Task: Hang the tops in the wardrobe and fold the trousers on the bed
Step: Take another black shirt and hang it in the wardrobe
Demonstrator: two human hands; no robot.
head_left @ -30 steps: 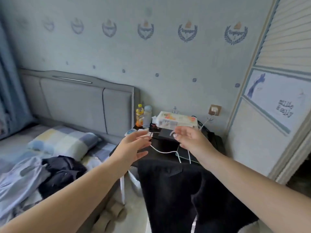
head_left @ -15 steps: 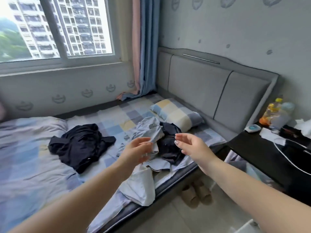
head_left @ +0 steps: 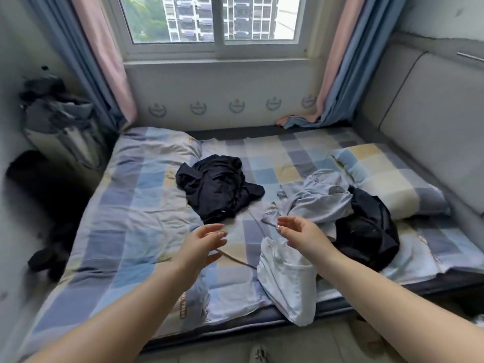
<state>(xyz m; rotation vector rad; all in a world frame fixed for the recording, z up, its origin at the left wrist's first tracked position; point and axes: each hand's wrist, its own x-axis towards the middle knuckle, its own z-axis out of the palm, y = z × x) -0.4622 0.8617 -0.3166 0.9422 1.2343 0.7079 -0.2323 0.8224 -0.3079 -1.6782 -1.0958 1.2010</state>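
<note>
From the head camera, the gaze has swung off the black bedside table seen a second ago and now faces the bed (head_left: 136, 231) square on, window behind it. That suggests the person is turning to pick the next garment, with nothing yet hung or folded here.

Both hands reach forward over the mattress, holding nothing. The left hand (head_left: 203, 243) has relaxed, straightish fingers; the right hand (head_left: 301, 231) is loosely spread, thumb apart.

A dark crumpled garment (head_left: 218, 188) lies mid-bed, just beyond the left hand's fingertips. The pale blue garment (head_left: 317, 200) sits just beyond and under the right hand, its light leg or sleeve trailing over the bed edge. Another black garment (head_left: 366, 229) lies beside it, right of the wrist. Which are tops or trousers I cannot tell from these heaps.
</note>
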